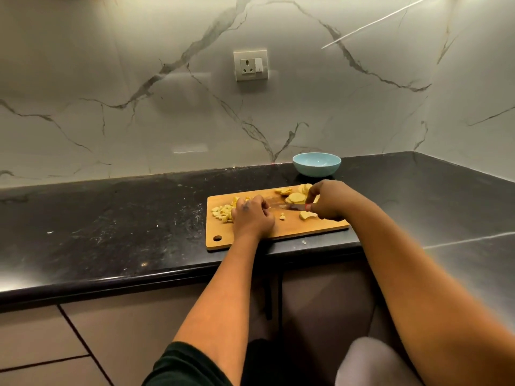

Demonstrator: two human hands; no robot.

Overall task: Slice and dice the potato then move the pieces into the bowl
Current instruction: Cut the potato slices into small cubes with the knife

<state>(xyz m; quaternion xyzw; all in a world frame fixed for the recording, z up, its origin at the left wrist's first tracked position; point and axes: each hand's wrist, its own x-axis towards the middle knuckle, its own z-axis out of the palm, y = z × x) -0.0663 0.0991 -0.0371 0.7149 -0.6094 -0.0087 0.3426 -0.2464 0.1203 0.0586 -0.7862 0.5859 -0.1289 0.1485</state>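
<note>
Step in hand: dicing, judged partly done; slices remain uncut and nothing shows in the bowl (316, 164).
Board (303, 228): wooden, flat on the dark counter (111, 218), near its front edge.
Dice (222, 212): small pile at the board's left end, touching the left hand (252, 218).
Slices (296, 196): loose stack at the board's far right, just beside the right hand (330, 200); one more piece (306, 215) lies below that hand.
Stray bits: one cube (282, 217) between the hands; one scrap (304, 242) off the board on the counter.
Left hand: fingers curled, knuckles up, resting on the board; what they pin down, if anything, cannot be told.
Right hand: closed round the handle of a knife (292, 206), blade pointing left toward the left hand.
Bowl: light blue, behind the board, well apart from the dice.
Risk 1: blade tip lies near the left fingers; a slip on wet potato could cut them.
Risk 2: the board sits near the counter edge; hard pressure could shift it.
Risk 3: dice could roll off the board during transfer, since the bowl stands at the opposite end.
</note>
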